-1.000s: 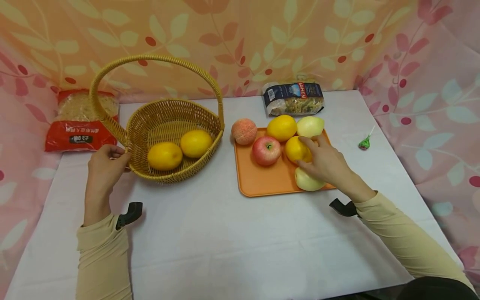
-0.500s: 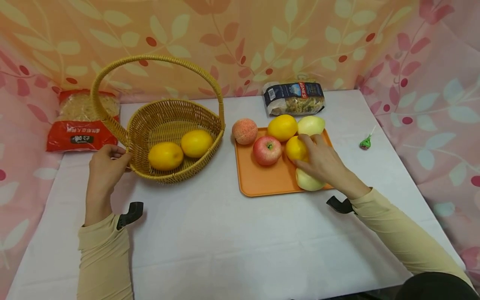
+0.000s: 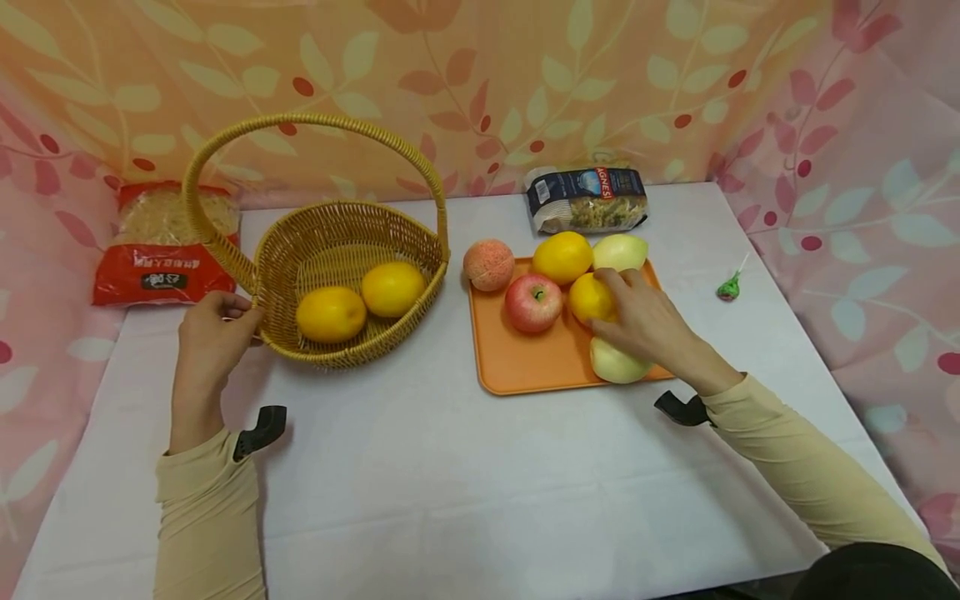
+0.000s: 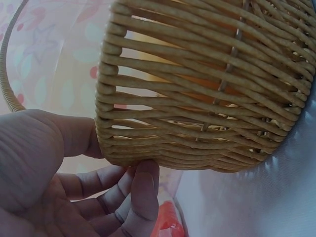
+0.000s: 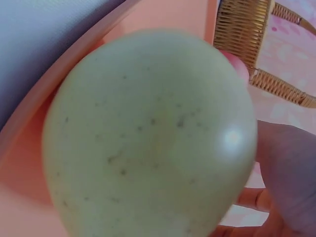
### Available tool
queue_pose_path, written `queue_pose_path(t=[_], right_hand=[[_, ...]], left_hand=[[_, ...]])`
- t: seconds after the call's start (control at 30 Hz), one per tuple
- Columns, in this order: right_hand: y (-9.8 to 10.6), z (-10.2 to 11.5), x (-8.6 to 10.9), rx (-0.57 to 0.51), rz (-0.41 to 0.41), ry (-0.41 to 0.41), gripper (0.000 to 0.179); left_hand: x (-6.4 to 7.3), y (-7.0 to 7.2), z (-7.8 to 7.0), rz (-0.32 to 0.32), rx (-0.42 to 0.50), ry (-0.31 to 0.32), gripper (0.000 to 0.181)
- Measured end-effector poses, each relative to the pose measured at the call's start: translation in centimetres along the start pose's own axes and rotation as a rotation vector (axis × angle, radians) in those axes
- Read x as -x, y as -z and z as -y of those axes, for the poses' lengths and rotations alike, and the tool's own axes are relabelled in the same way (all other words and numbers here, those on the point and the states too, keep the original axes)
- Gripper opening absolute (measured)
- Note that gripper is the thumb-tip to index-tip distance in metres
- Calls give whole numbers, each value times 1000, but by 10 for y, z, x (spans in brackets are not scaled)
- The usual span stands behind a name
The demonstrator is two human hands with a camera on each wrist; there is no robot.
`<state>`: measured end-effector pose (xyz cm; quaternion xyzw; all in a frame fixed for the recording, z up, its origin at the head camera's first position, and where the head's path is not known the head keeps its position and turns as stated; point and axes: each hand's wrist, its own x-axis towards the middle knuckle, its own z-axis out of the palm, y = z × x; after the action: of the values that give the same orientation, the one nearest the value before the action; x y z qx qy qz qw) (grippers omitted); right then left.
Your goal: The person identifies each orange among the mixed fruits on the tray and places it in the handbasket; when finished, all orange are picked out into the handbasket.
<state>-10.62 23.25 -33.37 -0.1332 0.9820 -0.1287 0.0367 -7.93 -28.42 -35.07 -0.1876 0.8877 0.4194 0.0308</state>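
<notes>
My left hand (image 3: 217, 337) pinches the left rim of a wicker basket (image 3: 345, 358) between thumb and fingers, as the left wrist view shows close up. Two lemons (image 3: 330, 315) lie inside this basket. On the orange tray (image 3: 525, 367), my right hand (image 3: 648, 321) has thumb and fingers around another lemon (image 3: 591, 300). A red apple (image 3: 533, 303) sits just left of that lemon. A pale green speckled fruit (image 5: 153, 133) fills the right wrist view, below the palm; it hides the gripped lemon there.
A further lemon (image 3: 562, 257) and a second pale green fruit (image 3: 621, 252) lie at the tray's back. A rough pink ball (image 3: 488, 265) touches its left corner. Behind stands a pasta bag (image 3: 588, 198); a red noodle bag (image 3: 165, 258) is far left, a green lollipop (image 3: 729, 287) right.
Over the last second my right fingers settle a little further around the lemon, and the right forearm shifts slightly left. My left hand stays on the basket rim.
</notes>
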Motion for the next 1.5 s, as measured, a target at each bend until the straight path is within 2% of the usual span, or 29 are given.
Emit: queue_pose_path(t=[0.1,0.3,0.53,0.67,0.87,1.13,1.27,1.5], right_hand=[[6,3,1,1,-23,-5,64],[22,13,-1,7,-156,62,61],[41,46,-15,-59,-288,255,62],[46,72,-25,-92,-324,383,62],[43,107,-37,-117,-331,527,59],[30,144,-51,-116,-299,632,58],[25,163,-58,-129,-266,662,58],[19,194,-73,-90,-235,649,56]], left_hand=[[1,0,0,-1,1,-4,44],[2,0,-1,-11,0,-8,42],[1,0,0,-3,-8,3,44],[2,1,0,9,-11,11,44],[1,1,1,8,-9,11,45],[0,0,1,8,-5,15,45],[0,1,1,8,-7,10,45],[0,1,1,9,-2,5,44]])
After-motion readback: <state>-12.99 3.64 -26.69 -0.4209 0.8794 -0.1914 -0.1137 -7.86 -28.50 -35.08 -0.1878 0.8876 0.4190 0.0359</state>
